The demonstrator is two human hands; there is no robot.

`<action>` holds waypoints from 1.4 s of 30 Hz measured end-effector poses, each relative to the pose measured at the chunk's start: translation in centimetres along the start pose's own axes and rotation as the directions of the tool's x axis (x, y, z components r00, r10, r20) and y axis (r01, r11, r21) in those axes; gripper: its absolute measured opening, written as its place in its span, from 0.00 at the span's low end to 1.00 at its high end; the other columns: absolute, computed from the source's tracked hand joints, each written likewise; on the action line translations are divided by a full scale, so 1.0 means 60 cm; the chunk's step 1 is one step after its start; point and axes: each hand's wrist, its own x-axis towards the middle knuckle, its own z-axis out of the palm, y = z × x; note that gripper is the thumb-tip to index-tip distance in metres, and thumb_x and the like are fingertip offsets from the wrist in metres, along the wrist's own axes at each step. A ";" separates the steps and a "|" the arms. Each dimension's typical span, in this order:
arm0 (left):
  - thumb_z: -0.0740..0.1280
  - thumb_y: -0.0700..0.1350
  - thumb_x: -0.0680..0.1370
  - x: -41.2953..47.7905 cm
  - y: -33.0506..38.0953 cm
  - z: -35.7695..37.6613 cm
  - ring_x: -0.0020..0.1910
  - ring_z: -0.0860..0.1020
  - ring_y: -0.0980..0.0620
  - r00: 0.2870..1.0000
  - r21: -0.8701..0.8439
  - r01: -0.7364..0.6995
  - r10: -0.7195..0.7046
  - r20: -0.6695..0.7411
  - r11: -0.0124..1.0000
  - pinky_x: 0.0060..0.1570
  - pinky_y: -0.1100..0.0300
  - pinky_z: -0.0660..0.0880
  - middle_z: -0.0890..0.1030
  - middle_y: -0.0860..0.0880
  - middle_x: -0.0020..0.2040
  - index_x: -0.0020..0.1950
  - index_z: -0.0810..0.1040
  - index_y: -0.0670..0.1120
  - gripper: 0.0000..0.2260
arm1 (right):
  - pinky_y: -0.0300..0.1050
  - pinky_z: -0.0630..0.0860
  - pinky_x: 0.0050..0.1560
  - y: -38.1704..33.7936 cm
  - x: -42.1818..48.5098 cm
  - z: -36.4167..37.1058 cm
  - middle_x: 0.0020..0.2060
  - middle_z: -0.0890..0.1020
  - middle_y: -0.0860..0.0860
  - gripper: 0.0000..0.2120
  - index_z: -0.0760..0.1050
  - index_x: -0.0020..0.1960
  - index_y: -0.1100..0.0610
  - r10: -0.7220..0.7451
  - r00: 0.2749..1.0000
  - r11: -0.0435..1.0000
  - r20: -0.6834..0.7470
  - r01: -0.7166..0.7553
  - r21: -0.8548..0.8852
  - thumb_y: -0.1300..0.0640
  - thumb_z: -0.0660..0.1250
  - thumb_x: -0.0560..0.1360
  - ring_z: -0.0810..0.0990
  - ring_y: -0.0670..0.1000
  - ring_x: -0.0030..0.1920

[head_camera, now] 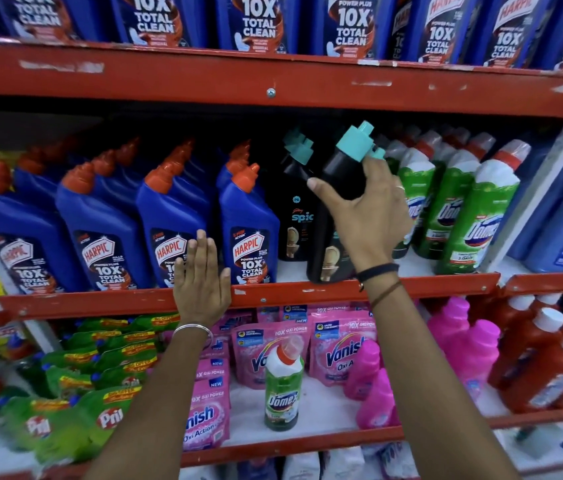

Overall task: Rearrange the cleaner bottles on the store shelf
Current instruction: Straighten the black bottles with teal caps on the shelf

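Item: black Spic bottle (337,216), teal cap (354,142), tilted, base at front lip of middle shelf (307,294); second Spic bottle (295,209) just behind, at 10 o'clock.
Right hand (365,216): wrapped round the upper body of the tilted bottle, thumb across the front.
Left hand (200,277): flat, fingers spread, empty, against the shelf edge before the blue Harpic bottles (176,233).
Neighbours: green Domex bottles (477,216) at 3 o'clock; one stray Domex bottle (282,386) on the shelf at 6 o'clock, among Vanish pouches (339,344).
Material: rigid moulded plastic, smooth, likely slick; angled neck, stepped cap.
Handling: probably full, moderately heavy, bottom-weighted; best gripped at the waist below the shoulder, not by the cap.
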 end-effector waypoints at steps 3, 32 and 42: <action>0.44 0.51 0.84 -0.001 -0.002 0.003 0.78 0.41 0.52 1.000 0.015 -0.009 0.009 -0.015 1.000 0.74 0.55 0.35 0.42 0.48 0.79 0.79 0.41 0.43 0.26 | 0.45 0.63 0.41 -0.004 -0.007 0.031 0.56 0.79 0.48 0.30 0.73 0.59 0.52 -0.002 1.000 1.000 0.030 0.002 -0.007 0.34 0.71 0.64 0.74 0.54 0.60; 0.44 0.51 0.84 0.000 0.002 0.000 0.78 0.42 0.53 1.000 0.020 -0.009 0.010 -0.014 1.000 0.74 0.55 0.35 0.42 0.49 0.79 0.79 0.42 0.43 0.26 | 0.47 0.64 0.39 0.010 -0.012 0.104 0.60 0.78 0.55 0.36 0.67 0.67 0.58 -0.023 0.987 0.972 0.161 0.060 -0.226 0.32 0.61 0.71 0.75 0.59 0.60; 0.47 0.50 0.83 0.000 0.001 0.000 0.78 0.42 0.53 0.999 0.022 -0.027 0.028 -0.036 0.999 0.75 0.55 0.36 0.41 0.50 0.79 0.79 0.42 0.44 0.27 | 0.34 0.62 0.65 0.091 -0.176 0.096 0.58 0.77 0.59 0.25 0.71 0.61 0.64 -0.049 0.998 0.971 -0.042 0.057 0.232 0.46 0.66 0.74 0.73 0.55 0.60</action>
